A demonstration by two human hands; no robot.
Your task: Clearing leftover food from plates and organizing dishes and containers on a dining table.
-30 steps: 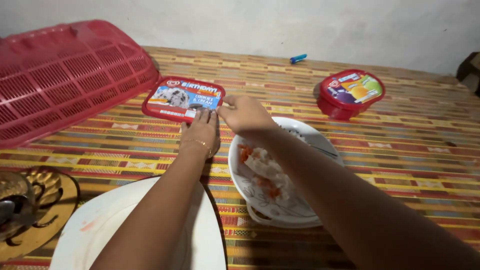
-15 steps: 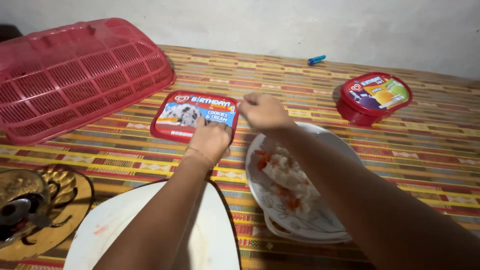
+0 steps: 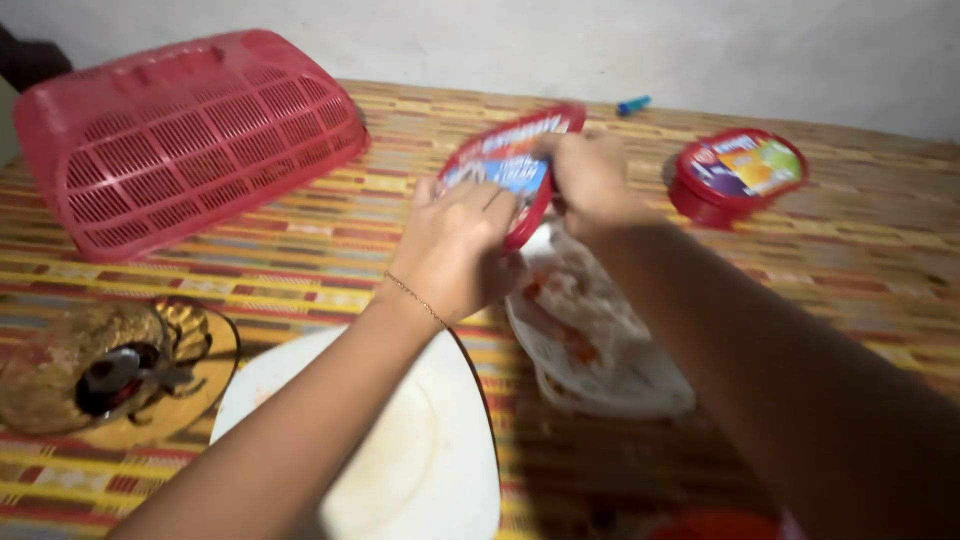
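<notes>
Both hands clamp the red rectangular tub (image 3: 505, 170) tilted above the white bowl (image 3: 600, 360) mid-tabletop — left hand (image 3: 455, 245) on its near end, right hand (image 3: 590, 180) on its far-right end — long axis running between them.

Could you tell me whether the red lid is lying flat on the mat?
No, both the left hand and right hand hold the red lid tilted up above the plate.

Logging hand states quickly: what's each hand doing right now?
Left hand: closed on the near edge of the red lid.
Right hand: closed on the lid's far side, tilting it up.
</notes>
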